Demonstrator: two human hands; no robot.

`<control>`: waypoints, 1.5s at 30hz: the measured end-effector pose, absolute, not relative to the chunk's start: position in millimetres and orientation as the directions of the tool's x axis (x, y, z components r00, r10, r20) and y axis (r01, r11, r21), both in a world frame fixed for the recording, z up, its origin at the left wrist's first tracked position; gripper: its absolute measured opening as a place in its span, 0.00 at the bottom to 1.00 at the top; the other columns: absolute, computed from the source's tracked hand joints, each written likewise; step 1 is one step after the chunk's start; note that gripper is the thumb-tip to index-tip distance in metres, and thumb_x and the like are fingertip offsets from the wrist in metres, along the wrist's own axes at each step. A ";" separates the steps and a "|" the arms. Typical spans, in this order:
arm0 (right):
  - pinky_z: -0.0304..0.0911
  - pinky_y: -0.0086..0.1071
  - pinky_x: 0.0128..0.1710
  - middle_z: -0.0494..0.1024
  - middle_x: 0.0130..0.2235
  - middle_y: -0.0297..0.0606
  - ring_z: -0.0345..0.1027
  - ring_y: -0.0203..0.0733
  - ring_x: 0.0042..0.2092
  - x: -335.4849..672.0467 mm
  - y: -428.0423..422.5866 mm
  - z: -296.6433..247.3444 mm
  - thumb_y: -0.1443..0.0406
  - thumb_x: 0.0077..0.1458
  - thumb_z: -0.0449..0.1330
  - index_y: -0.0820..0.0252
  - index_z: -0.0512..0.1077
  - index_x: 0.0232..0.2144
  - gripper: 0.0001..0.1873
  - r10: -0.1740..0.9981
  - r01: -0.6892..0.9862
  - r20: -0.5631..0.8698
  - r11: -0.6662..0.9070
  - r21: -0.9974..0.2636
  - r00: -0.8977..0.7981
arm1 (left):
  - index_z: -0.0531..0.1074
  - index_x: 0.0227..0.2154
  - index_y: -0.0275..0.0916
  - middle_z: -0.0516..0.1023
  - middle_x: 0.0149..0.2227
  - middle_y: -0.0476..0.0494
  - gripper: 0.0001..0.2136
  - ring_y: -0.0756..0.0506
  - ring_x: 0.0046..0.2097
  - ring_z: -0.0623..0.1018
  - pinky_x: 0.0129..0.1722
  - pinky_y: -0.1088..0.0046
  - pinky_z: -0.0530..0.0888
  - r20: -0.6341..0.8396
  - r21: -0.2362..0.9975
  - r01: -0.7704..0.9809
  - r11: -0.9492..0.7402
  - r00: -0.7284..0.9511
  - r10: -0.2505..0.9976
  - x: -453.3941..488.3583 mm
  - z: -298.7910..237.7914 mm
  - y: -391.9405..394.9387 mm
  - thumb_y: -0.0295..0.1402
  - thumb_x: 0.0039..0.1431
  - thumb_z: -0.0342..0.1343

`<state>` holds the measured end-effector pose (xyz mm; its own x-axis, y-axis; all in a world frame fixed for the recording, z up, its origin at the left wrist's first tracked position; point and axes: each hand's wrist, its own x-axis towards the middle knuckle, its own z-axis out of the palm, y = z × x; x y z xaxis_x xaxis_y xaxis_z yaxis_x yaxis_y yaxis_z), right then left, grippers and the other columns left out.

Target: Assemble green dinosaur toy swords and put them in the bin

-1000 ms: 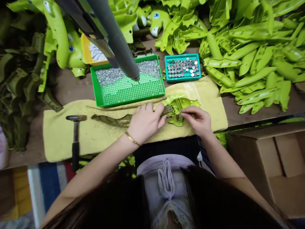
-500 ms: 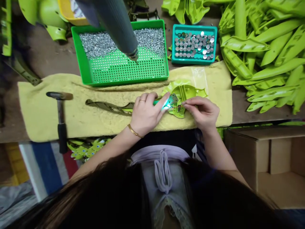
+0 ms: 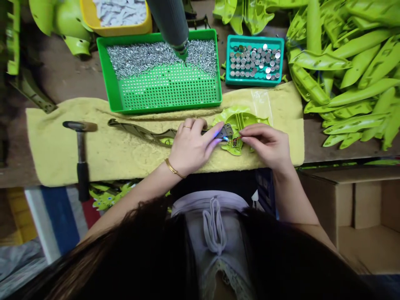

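Note:
My left hand lies over a long olive-green plastic part, fingers gripping its dark end beside a small blue light. That end sits over a lime-green plastic toy shell on a yellow towel. A small circuit board shows in the shell. My right hand pinches a thin wire at the board's edge. A claw hammer lies on the towel to the left of my left hand.
A green perforated tray holds silver screws, and a grey electric screwdriver hangs over it. Beyond stand a teal tray of metal discs and piled lime-green parts. A cardboard box stands at lower right.
The bright cyan glow at my left fingertips has shrunk to a small blue light. The view has shifted slightly, and the screwdriver sits higher and further right in the picture.

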<state>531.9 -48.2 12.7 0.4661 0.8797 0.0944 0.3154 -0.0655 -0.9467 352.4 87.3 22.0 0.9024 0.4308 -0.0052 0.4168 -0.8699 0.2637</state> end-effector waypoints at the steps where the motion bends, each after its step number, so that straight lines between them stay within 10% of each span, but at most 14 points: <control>1: 0.72 0.35 0.46 0.82 0.36 0.32 0.76 0.36 0.41 531.8 -48.2 13.5 0.69 0.52 0.65 0.54 0.80 0.33 0.06 0.880 0.316 0.097 -0.063 -0.947 0.465 | 0.68 0.59 0.45 0.71 0.44 0.36 0.22 0.37 0.45 0.66 0.45 0.57 0.67 0.001 0.271 0.419 -0.867 0.900 0.436 352.2 20.2 87.3 0.43 0.67 0.43; 13: 0.50 0.53 0.64 0.78 0.51 0.32 0.68 0.44 0.55 549.4 -21.2 18.0 0.58 0.58 0.60 0.45 0.78 0.43 0.11 0.966 0.809 0.220 0.018 -0.587 0.138 | 0.68 0.59 0.44 0.71 0.45 0.33 0.21 0.35 0.45 0.67 0.43 0.55 0.68 0.035 0.211 0.409 -0.888 0.905 0.425 352.9 29.1 82.1 0.39 0.66 0.45; 23: 0.50 0.54 0.63 0.77 0.54 0.35 0.67 0.46 0.56 550.7 -14.7 14.6 0.57 0.58 0.60 0.48 0.77 0.43 0.12 0.990 0.854 0.100 -0.029 -0.520 0.095 | 0.69 0.57 0.48 0.70 0.53 0.36 0.19 0.34 0.53 0.67 0.49 0.52 0.68 0.108 0.305 0.335 -0.892 0.918 0.381 347.4 14.8 96.3 0.39 0.64 0.52; 28: 0.57 0.50 0.58 0.76 0.54 0.36 0.68 0.45 0.55 554.1 -16.2 9.5 0.57 0.59 0.58 0.49 0.77 0.44 0.12 0.987 0.820 0.137 0.009 -0.573 0.085 | 0.73 0.42 0.42 0.73 0.43 0.40 0.10 0.42 0.45 0.74 0.48 0.58 0.71 0.425 0.667 0.492 -0.559 0.365 0.828 297.0 15.0 87.5 0.36 0.58 0.59; 31: 0.59 0.48 0.56 0.77 0.54 0.37 0.69 0.47 0.54 555.3 -18.1 7.3 0.57 0.59 0.59 0.51 0.77 0.44 0.13 0.981 0.802 0.164 0.015 -0.597 0.103 | 0.67 0.38 0.39 0.74 0.33 0.47 0.14 0.49 0.30 0.77 0.29 0.72 0.73 -0.129 0.974 0.198 0.113 0.073 0.989 277.6 15.4 82.1 0.42 0.56 0.62; 34: 0.60 0.48 0.56 0.77 0.54 0.38 0.69 0.48 0.54 555.1 -18.9 6.9 0.58 0.58 0.60 0.51 0.77 0.44 0.12 0.979 0.794 0.171 0.017 -0.607 0.110 | 0.68 0.33 0.36 0.78 0.31 0.47 0.19 0.48 0.30 0.80 0.31 0.72 0.77 -0.521 0.837 -0.079 0.541 0.188 0.833 281.8 18.8 83.3 0.44 0.47 0.68; 40: 0.61 0.48 0.55 0.77 0.53 0.38 0.70 0.48 0.53 551.4 -18.1 5.5 0.58 0.59 0.59 0.51 0.77 0.43 0.12 0.973 0.819 0.207 0.034 -0.573 0.104 | 0.73 0.28 0.34 0.80 0.30 0.47 0.17 0.50 0.30 0.81 0.33 0.74 0.79 -0.594 0.752 -0.192 0.631 0.216 0.775 290.3 16.9 95.9 0.40 0.42 0.71; 45: 0.59 0.49 0.56 0.76 0.54 0.37 0.68 0.47 0.54 549.3 -17.6 8.1 0.57 0.60 0.57 0.50 0.77 0.44 0.13 0.975 0.876 0.217 0.065 -0.478 0.046 | 0.69 0.32 0.37 0.75 0.22 0.51 0.16 0.50 0.23 0.76 0.25 0.74 0.74 -0.474 0.876 0.155 0.457 0.095 0.876 262.4 15.1 101.7 0.40 0.49 0.67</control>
<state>549.3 -17.6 8.1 0.0460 0.9750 0.2173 0.8761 0.0651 -0.4777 262.4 101.7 15.1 0.0949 0.8756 -0.4736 0.1552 0.4569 0.8759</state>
